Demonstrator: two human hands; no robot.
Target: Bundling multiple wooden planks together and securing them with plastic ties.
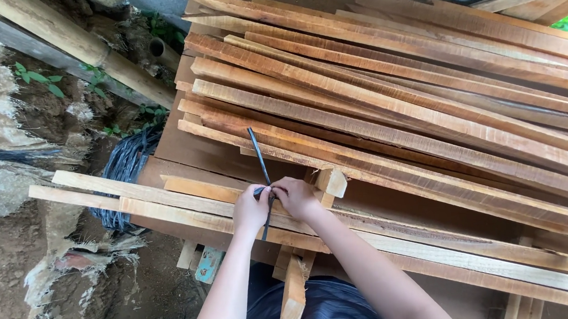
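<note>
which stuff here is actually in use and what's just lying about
In use:
left hand
right hand
thin dark strip, gripped by both hands
long slat under the hands

Lying about:
plank pile
dark coil
wood offcut
pole

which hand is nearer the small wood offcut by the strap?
Right. The right hand grips the black strap just left of the small wood offcut, nearly touching it. The left hand is farther left, on the strap's other side.
</note>
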